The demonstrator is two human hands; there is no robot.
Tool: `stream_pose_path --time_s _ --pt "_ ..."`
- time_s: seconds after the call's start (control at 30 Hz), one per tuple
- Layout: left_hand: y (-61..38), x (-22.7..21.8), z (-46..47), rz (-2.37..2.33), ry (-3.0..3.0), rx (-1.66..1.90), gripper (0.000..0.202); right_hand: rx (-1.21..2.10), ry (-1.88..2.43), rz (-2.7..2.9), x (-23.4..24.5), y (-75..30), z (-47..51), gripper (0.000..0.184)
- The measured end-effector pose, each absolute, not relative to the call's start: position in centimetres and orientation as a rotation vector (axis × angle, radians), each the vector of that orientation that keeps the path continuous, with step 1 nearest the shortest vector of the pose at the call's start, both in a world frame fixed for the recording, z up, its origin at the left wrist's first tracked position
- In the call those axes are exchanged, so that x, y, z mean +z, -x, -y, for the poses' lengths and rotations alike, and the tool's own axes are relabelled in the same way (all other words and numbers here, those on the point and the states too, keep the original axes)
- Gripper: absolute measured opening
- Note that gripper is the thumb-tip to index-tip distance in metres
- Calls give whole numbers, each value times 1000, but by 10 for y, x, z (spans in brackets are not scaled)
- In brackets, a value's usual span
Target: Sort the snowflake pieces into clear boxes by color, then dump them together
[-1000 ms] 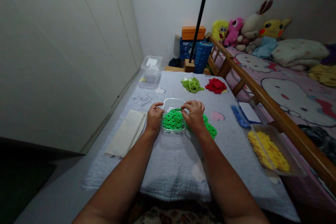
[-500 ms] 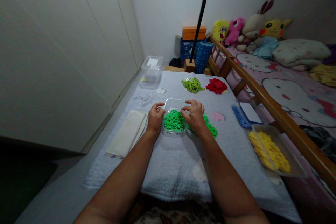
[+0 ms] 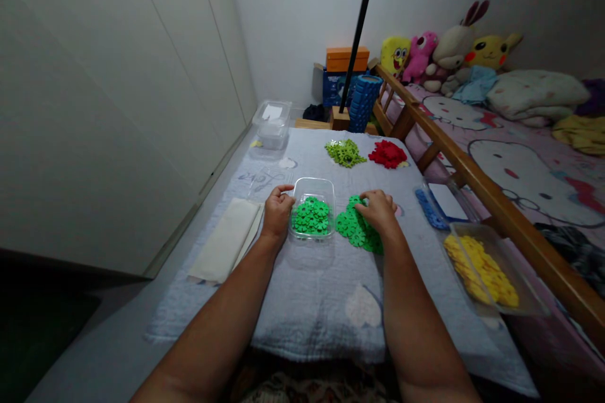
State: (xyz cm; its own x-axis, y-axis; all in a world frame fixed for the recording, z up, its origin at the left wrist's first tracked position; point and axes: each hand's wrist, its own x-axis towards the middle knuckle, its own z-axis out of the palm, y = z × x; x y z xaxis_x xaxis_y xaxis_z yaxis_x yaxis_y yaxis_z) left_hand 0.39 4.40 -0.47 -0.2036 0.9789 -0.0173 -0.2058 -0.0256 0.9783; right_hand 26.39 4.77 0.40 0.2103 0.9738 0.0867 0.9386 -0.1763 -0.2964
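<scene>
Alongside a pink-covered bed (image 3: 510, 167) stood a cloth-covered table (image 3: 312, 302). Near its middle sat a clear container (image 3: 314, 186), with a green pile (image 3: 352, 227) just to its right. The left hand (image 3: 278, 211) held the container's left rim between thumb and fingers; the right hand (image 3: 380, 209), fingers curled, was at the pile; whether it pinched anything could not be told. Flower-shaped green pieces (image 3: 312, 217) lay inside the container.

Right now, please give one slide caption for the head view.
Left hand beside clear tub of green pieces, right hand at loose green pile.
</scene>
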Motion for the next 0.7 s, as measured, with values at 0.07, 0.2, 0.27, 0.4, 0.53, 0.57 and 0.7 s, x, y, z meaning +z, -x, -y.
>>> stream_pose_path --time_s 0.07,0.2,0.27,0.4,0.53,0.57,0.7 --pt "-4 -4 -44 -1204 -952 1453 38 178 2234 1840 4 -263 -47 31" --pt "-4 -5 -44 -1214 -949 1451 38 178 2217 1867 7 -260 -46 23" --pt "-3 -5 -44 -1209 -947 1449 39 181 2214 1863 8 -258 -46 17" --pt "-3 -5 -44 -1214 -956 1449 38 184 2216 1864 9 -257 -45 15" --pt "-3 -7 -45 -1212 -947 1452 39 201 2192 1894 8 -256 -44 16" --pt "-3 -8 -45 -1212 -947 1450 39 202 2181 1896 7 -256 -44 15" --pt "-3 -8 -46 -1210 -953 1443 39 244 2135 1833 5 -257 -46 8"
